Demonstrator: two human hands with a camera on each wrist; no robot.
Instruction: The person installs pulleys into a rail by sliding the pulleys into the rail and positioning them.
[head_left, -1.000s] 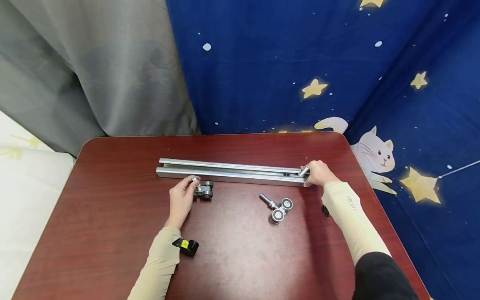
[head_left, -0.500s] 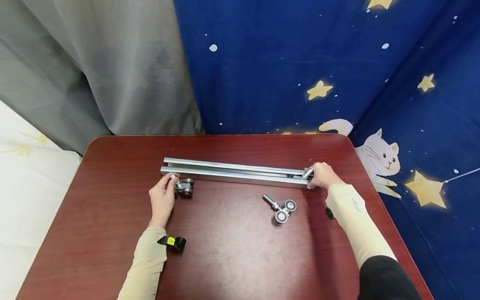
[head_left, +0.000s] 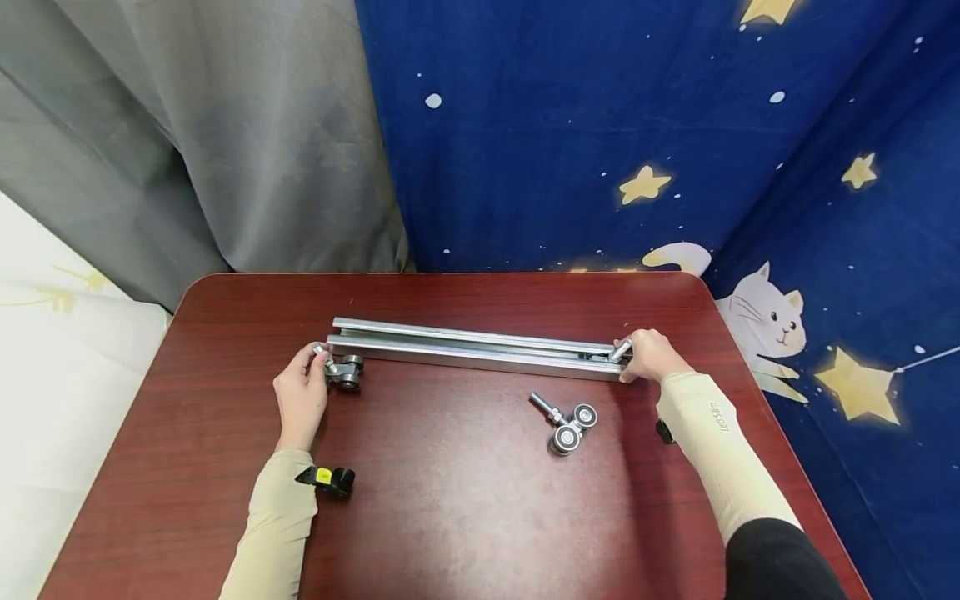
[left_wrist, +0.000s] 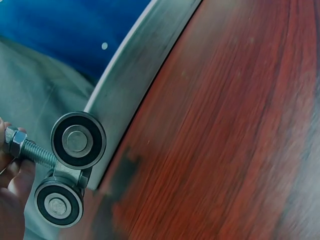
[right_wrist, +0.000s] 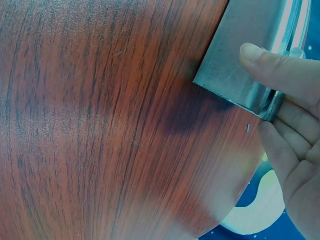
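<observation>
At the far left a white cloth lies beside the bench, and a grey curtain hangs behind it. Next comes the left hand, its pale sleeve banded with a black wrist device. Its thumb and fingers are closed in a pinch on the threaded bolt of a roller trolley, up by the nut. The trolley's wheels, two of them plain in the left wrist view, sit just beside the left end of a metal rail; whether they touch it I cannot tell.

The rail lies lengthwise across the far half of the bench, its slot facing up. In front of it, towards its right end, a loose trolley rests on the wood, its bolt pointing up and left, clear of both hands.

At the rail's right end a tilted bolt stands out of the slot. The right hand grips that end, thumb flat along the rail's side and fingers bent around the far side; whether they also touch the bolt I cannot tell. A blue curtain with stars hangs behind.
</observation>
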